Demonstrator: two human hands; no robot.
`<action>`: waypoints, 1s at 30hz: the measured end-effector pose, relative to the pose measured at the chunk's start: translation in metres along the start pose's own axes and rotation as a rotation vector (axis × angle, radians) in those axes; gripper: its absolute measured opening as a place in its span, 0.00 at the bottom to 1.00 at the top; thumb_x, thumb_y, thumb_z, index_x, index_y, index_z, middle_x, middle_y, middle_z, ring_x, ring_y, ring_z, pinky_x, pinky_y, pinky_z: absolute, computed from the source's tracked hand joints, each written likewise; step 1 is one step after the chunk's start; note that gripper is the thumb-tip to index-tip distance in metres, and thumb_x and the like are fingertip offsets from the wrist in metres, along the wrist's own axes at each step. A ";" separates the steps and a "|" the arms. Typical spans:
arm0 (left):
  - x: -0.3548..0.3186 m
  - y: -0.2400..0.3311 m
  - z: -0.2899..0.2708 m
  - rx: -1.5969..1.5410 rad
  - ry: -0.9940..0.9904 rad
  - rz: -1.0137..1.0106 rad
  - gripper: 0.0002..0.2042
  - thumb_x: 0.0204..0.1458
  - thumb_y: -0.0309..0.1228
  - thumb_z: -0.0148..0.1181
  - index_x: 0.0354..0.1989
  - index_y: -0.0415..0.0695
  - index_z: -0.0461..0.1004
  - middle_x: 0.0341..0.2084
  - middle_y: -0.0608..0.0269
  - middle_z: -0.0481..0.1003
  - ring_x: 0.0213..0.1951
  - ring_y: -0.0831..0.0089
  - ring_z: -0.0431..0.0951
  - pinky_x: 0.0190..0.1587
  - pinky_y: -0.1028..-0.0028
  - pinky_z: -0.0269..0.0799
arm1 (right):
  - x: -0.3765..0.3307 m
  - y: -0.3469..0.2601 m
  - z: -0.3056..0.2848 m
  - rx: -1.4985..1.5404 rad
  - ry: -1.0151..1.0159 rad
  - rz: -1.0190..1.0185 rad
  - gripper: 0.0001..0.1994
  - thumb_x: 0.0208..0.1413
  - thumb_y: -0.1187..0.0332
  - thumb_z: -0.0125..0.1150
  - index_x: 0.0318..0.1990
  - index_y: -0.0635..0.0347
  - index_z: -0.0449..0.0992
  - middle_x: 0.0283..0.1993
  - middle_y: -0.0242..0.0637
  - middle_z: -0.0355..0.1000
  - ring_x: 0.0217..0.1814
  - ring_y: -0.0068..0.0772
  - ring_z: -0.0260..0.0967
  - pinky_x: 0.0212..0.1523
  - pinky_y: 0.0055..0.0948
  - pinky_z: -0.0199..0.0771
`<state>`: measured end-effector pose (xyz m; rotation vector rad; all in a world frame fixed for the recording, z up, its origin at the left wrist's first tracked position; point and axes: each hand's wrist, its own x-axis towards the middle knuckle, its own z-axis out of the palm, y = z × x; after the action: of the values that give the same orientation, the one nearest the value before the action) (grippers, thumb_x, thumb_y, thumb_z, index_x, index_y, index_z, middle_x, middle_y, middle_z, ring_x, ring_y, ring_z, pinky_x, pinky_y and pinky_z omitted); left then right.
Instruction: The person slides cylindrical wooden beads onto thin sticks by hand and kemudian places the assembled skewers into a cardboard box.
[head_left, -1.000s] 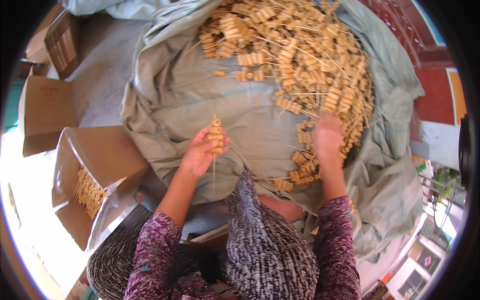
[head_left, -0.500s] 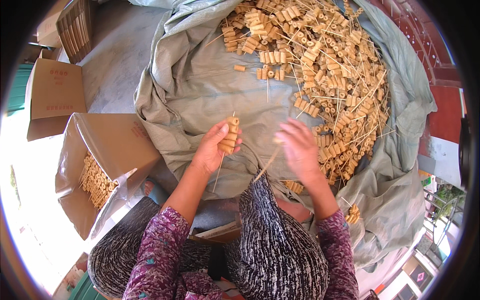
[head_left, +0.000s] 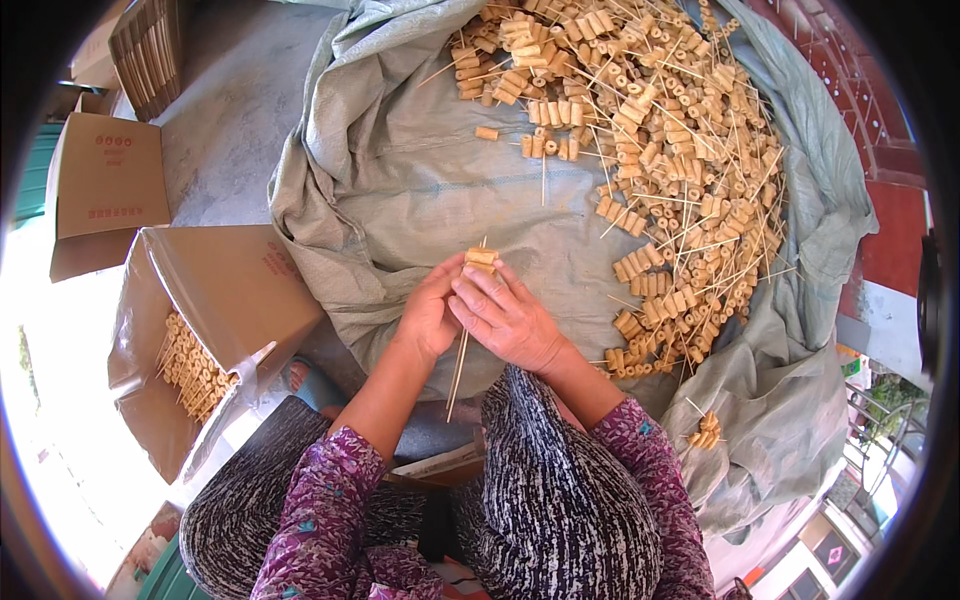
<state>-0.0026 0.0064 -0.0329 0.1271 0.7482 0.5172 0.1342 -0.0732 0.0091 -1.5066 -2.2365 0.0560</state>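
Skewers of tan rolls (head_left: pixel 482 257) stand between my two hands in front of my knees. Two thin stick ends hang down below them, side by side. My left hand (head_left: pixel 430 308) is closed round the rolls from the left. From the other side my right hand (head_left: pixel 508 318) presses its bent fingers over the same skewers, hiding most of the rolls. Beyond my hands spreads a big grey-green woven sheet (head_left: pixel 400 215), with a large pile of similar skewers (head_left: pixel 680 190) on its far and right parts.
At my left an open carton (head_left: pixel 235 270) lined with clear plastic holds many skewers (head_left: pixel 190 370). Another carton (head_left: pixel 110 185) and folded cardboard (head_left: pixel 145 55) stand behind it. One loose roll (head_left: pixel 486 133) lies on the sheet. A small skewer bunch (head_left: pixel 706 430) rests near my right forearm.
My right hand has come left from beside the pile, bringing a blurred thin thing, and now meets my left hand. Two stick ends show below the rolls where one showed before.
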 end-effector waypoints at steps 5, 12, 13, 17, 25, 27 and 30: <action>-0.003 -0.003 0.001 0.046 0.056 -0.075 0.21 0.65 0.45 0.48 0.57 0.41 0.68 0.49 0.57 0.74 0.50 0.66 0.75 0.54 0.65 0.72 | -0.002 -0.009 0.002 0.231 0.023 0.147 0.18 0.48 0.75 0.57 0.50 0.58 0.75 0.56 0.38 0.71 0.63 0.41 0.65 0.66 0.48 0.63; -0.004 -0.002 -0.006 0.201 -0.095 -0.057 0.21 0.64 0.39 0.51 0.61 0.43 0.64 0.51 0.58 0.73 0.49 0.64 0.76 0.47 0.62 0.77 | -0.036 0.065 -0.041 -0.117 -0.087 0.357 0.21 0.41 0.82 0.59 0.48 0.60 0.74 0.53 0.40 0.72 0.62 0.45 0.66 0.67 0.44 0.62; -0.004 0.000 -0.008 0.200 -0.084 -0.049 0.20 0.63 0.38 0.52 0.61 0.43 0.64 0.50 0.58 0.73 0.49 0.63 0.76 0.46 0.62 0.77 | -0.048 0.084 -0.047 -0.379 -0.308 0.388 0.22 0.41 0.81 0.59 0.48 0.59 0.74 0.54 0.40 0.71 0.63 0.43 0.64 0.68 0.44 0.61; -0.003 -0.001 -0.010 0.179 -0.054 -0.037 0.21 0.62 0.35 0.53 0.62 0.43 0.63 0.50 0.57 0.73 0.48 0.62 0.76 0.45 0.60 0.77 | -0.100 0.143 -0.051 -0.625 -0.791 0.642 0.12 0.53 0.74 0.52 0.46 0.57 0.75 0.49 0.38 0.72 0.62 0.43 0.62 0.69 0.59 0.51; -0.003 0.010 -0.013 0.130 -0.080 0.033 0.22 0.65 0.45 0.46 0.61 0.43 0.64 0.54 0.57 0.72 0.53 0.61 0.73 0.51 0.58 0.74 | -0.064 0.127 -0.083 -0.498 -0.815 0.705 0.08 0.54 0.72 0.52 0.38 0.57 0.78 0.42 0.39 0.74 0.50 0.41 0.71 0.62 0.46 0.63; 0.003 0.010 -0.016 0.051 -0.038 0.061 0.23 0.65 0.48 0.44 0.61 0.44 0.64 0.54 0.58 0.71 0.54 0.60 0.72 0.52 0.57 0.73 | -0.050 0.120 -0.084 -0.476 -0.613 0.650 0.08 0.51 0.73 0.57 0.39 0.58 0.78 0.39 0.41 0.75 0.44 0.40 0.74 0.52 0.39 0.72; 0.007 0.015 -0.019 0.040 0.007 0.147 0.26 0.65 0.52 0.42 0.62 0.46 0.62 0.55 0.58 0.71 0.55 0.60 0.72 0.52 0.57 0.72 | -0.008 0.087 -0.079 0.052 -0.233 0.872 0.09 0.52 0.71 0.63 0.41 0.61 0.77 0.36 0.41 0.77 0.35 0.35 0.76 0.34 0.33 0.77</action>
<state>-0.0166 0.0214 -0.0470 0.2184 0.7594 0.6426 0.2422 -0.0613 0.0540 -2.4152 -1.5331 0.5654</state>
